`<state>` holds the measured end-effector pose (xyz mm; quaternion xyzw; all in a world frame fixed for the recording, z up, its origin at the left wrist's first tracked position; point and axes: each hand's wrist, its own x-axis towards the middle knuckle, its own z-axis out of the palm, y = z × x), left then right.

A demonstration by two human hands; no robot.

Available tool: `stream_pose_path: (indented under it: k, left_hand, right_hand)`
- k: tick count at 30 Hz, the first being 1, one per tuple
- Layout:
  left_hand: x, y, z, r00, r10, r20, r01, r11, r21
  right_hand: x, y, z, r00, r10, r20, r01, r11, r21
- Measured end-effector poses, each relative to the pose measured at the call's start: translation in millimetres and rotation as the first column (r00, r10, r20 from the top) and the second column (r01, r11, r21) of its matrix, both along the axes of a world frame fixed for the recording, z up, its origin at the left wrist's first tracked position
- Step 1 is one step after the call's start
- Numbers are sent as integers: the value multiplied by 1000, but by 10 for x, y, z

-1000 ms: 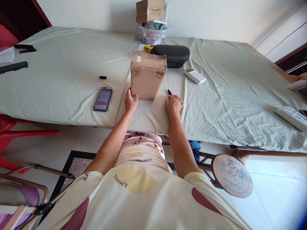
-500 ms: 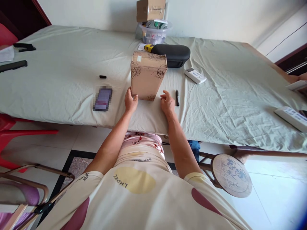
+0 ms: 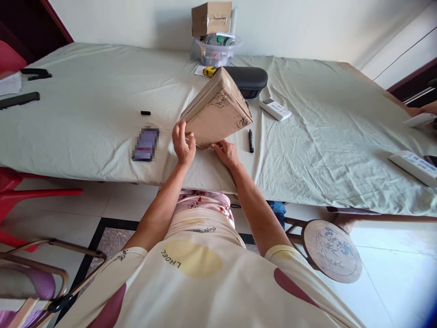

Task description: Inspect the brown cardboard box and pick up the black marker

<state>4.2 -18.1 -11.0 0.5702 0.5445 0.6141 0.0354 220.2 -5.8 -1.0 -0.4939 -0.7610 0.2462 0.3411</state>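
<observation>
A brown cardboard box (image 3: 215, 117) with black scribbles on its corners is tilted over the cloth-covered table, its upper end leaning to the right. My left hand (image 3: 184, 145) grips the lower left edge, thumb on the near face. At the bottom corner, my right hand (image 3: 226, 152) holds the box with its fingers partly underneath. A black marker (image 3: 251, 140) lies uncapped to the right of my right hand. Left of the box are a small black cap (image 3: 145, 113) and a phone (image 3: 145, 145) with a blurred screen.
Behind the box sit a black case (image 3: 249, 81), a yellow tool (image 3: 209, 71) and a plastic tub (image 3: 218, 52) with another carton (image 3: 211, 19) above it. White-and-grey packs (image 3: 276, 110) lie to the right. Another person's hand (image 3: 428, 109) shows at the right edge.
The box has turned and tilted, its upper end swinging right. My right hand has moved left from beside the box onto its bottom corner. My left hand has shifted its grip slightly.
</observation>
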Motion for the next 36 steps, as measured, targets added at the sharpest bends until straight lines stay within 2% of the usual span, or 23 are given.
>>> stream_pose_path:
  k: [3, 7, 12, 15, 18, 24, 28, 33, 36]
  left_hand:
    - [-1, -63, 115, 1000, 17, -24, -16, 999, 32]
    - [17, -81, 192, 999, 13, -46, -10, 998, 60]
    - [-2, -64, 160, 996, 60, -70, -58, 998, 41]
    - [-36, -60, 145, 997, 41, -63, -40, 999, 9]
    - [-46, -60, 151, 998, -16, -59, 15, 1000, -3]
    - [14, -65, 184, 986, -88, -139, 92, 996, 17]
    - [39, -77, 199, 981, -102, -168, 105, 994, 11]
    - [6, -73, 238, 982, -36, -183, 40, 999, 18]
    - [-21, -81, 285, 978, -57, -201, 53, 998, -25]
  right_hand:
    - [-28, 3, 3, 998, 52, 35, -53, 998, 24]
    - [-46, 16, 6, 999, 28, 37, -30, 998, 48]
    - [26, 48, 5, 981, -188, -53, 190, 981, 42]
    - [95, 61, 37, 921, -349, -173, 367, 926, 91]
    - [165, 59, 95, 869, -416, -269, 462, 877, 136]
    - [307, 131, 86, 867, -264, -423, 378, 901, 214]
    - [376, 222, -2, 861, -211, -462, 331, 923, 196]
    - [366, 208, -81, 913, -259, -316, 325, 929, 179]
    - [323, 181, -114, 946, -269, -181, 296, 945, 142]
